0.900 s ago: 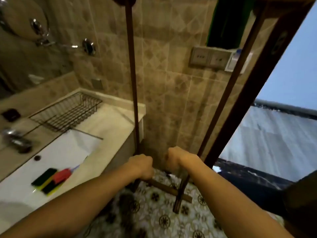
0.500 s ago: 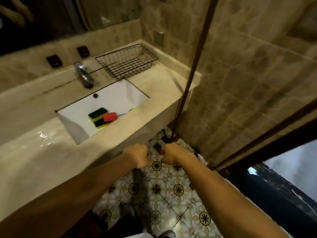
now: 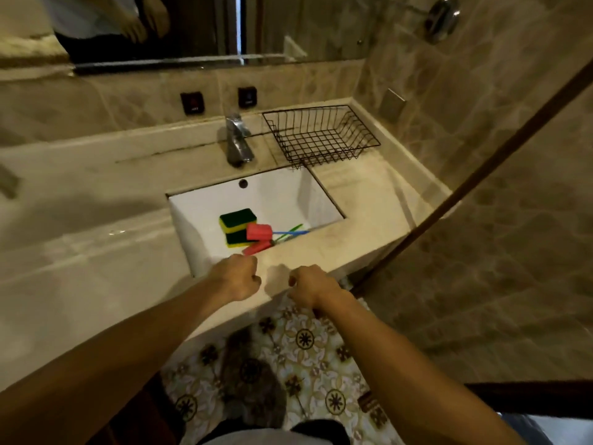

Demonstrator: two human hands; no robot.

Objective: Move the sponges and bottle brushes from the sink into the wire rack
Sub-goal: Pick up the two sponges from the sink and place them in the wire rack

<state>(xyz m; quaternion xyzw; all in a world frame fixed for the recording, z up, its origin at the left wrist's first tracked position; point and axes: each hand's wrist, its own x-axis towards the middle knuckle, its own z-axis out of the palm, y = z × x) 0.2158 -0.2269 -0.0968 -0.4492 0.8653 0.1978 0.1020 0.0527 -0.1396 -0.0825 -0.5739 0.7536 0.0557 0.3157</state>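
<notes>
Sink [image 3: 205,213] holds sponges [image 3: 238,219], bottle brushes [image 3: 259,232]; wire rack [image 3: 321,136] bare; both hands fisted, holding nothing.

A: Where is there open room around the sink [image 3: 205,216]?

B: Its top is uncovered, and the left half of the basin floor is bare. The sponges [image 3: 238,227] and bottle brushes [image 3: 261,237] crowd the front right corner.

A: What stands in the way?

B: The faucet [image 3: 238,143] overhangs the back edge. Beside it, the wire rack [image 3: 321,134] is open from above, with bare counter [image 3: 362,200] in front. A dark pole [image 3: 481,170] slants past the counter's right end.
</notes>
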